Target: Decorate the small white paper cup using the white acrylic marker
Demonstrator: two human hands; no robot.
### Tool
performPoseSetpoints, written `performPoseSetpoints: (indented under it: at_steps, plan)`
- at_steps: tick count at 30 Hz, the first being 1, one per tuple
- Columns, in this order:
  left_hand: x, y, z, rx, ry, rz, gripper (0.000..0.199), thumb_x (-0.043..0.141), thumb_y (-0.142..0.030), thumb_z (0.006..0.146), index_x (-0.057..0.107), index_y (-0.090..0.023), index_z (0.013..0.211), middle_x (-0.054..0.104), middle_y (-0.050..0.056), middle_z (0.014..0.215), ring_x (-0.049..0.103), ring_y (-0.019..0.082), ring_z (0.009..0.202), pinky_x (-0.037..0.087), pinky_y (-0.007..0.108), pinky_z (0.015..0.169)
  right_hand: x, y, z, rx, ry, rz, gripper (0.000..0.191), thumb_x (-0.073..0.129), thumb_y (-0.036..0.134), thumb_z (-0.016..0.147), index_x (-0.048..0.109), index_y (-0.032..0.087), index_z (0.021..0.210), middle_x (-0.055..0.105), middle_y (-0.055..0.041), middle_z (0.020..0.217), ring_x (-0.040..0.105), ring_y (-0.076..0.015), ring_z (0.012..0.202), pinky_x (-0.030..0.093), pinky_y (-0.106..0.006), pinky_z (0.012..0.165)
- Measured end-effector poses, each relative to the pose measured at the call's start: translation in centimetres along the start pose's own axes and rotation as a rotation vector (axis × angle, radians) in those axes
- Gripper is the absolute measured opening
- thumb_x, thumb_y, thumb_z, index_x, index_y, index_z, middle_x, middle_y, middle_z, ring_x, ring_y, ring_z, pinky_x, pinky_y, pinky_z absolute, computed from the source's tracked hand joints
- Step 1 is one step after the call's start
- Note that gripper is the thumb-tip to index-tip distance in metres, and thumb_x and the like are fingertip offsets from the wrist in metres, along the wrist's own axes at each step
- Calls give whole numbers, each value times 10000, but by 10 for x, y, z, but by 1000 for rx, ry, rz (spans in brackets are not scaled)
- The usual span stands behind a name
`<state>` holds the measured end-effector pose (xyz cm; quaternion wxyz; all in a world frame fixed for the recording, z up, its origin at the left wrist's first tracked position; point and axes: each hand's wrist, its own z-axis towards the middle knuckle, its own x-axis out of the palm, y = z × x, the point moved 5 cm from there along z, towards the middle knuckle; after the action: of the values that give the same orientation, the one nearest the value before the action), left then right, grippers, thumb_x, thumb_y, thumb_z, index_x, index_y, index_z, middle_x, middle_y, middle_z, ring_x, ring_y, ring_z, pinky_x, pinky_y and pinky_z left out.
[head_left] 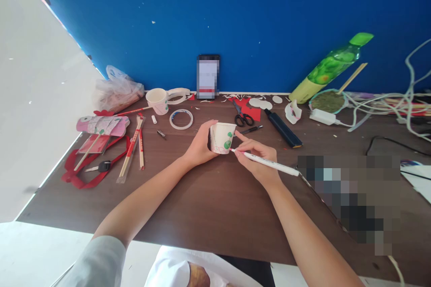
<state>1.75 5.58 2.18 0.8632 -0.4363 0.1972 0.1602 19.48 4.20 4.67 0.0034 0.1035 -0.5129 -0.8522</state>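
A white paper cup (222, 138) with green dots and pink lines stands upright just above the table, its mouth facing up. My left hand (201, 145) wraps round the cup's left side, fingers partly hidden behind it. In my right hand (258, 160) is a white marker pen (271, 164), held in a writing grip. The pink tip meets the cup's lower right side, by a green dot. My right index finger reaches near the cup's upper right edge.
Behind the cup lie scissors (244, 119), red paper (252, 113) and a dark blue case (283, 129). A phone (208, 76) leans on the blue wall. Left are a tape roll (171, 119), another paper cup (157, 101) and chopsticks (130, 148). A green bottle (332, 69) and cables stand right.
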Motion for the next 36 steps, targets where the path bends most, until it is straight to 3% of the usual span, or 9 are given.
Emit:
performPoseSetpoints:
  at_steps: [15, 36]
  plan:
    - [-1, -1, 0, 29, -11, 30, 851, 782, -451, 695, 282, -203, 1336, 465, 180, 1357, 466, 313, 1314, 402, 491, 1095, 8, 3, -1, -29, 4, -111, 94, 700, 146, 717, 681, 227, 676, 767, -50, 796, 661, -306, 1123, 567, -387, 917]
    - [0, 0, 0, -20, 24, 19, 889, 798, -444, 672, 273, -202, 1348, 456, 181, 1374, 454, 320, 1329, 388, 485, 1105, 5, 0, 0, -15, 13, -111, 134, 686, 137, 713, 636, 233, 634, 706, -32, 692, 662, -315, 1123, 560, -402, 905]
